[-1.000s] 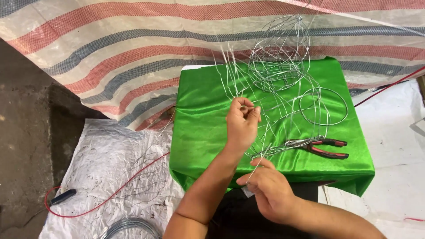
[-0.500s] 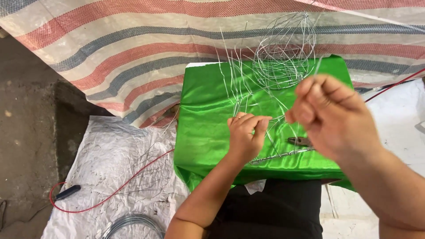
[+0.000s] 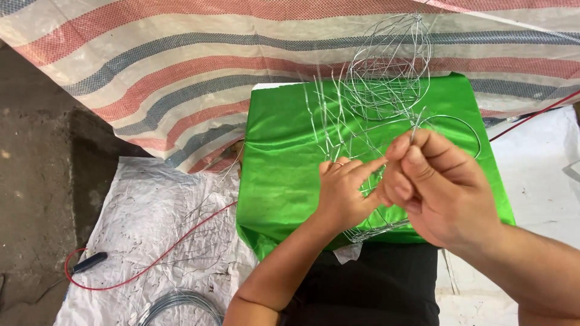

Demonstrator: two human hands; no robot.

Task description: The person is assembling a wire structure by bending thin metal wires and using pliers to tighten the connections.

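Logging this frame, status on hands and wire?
Left hand pinching wire frame. Right hand gripping a wire strand. Both over green cloth. Nothing in the way.

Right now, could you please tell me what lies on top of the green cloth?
On the green cloth lies a tangle of thin wire with loops. Both hands, left and right, cover whatever lies beneath them.

Makeshift outdoor workshop: striped tarp (image 3: 181, 72), wire coil (image 3: 181, 305), dirt ground (image 3: 30, 151).

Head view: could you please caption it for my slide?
Both hands, left hand and right hand, pinch thin wire above green cloth.
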